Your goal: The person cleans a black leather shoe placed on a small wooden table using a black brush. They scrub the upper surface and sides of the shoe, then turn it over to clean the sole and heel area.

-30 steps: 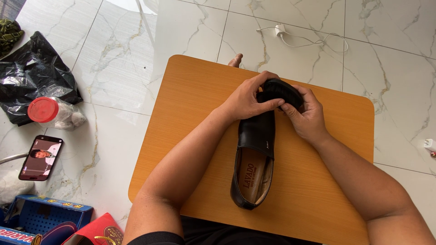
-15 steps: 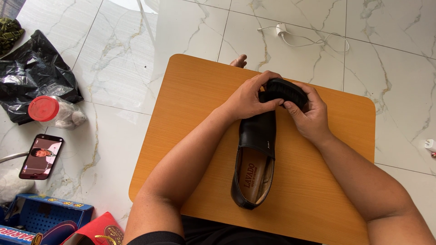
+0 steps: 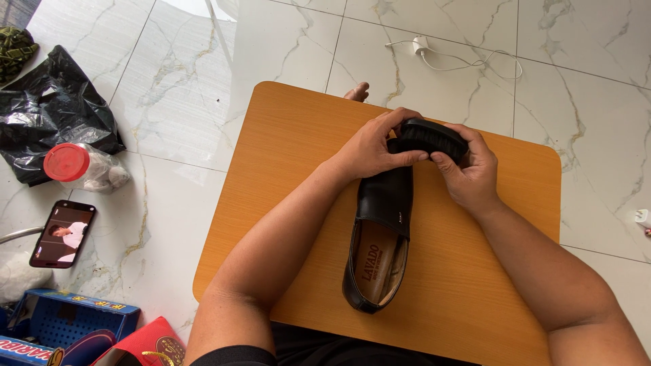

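A black slip-on leather shoe with a tan insole lies on a small orange wooden table, its toe pointing away from me. A black shoe brush sits over the toe end. My left hand grips the brush's left end and covers the shoe's toe. My right hand holds the brush's right end, thumb against its near side.
On the marble floor to the left lie a black plastic bag, a red-lidded clear jar, a phone with a lit screen and a blue box. A white charger and cable lie beyond the table. A bare toe shows at the far edge.
My hands and the brush have shifted only slightly over the shoe's toe; the shoe itself stays in place.
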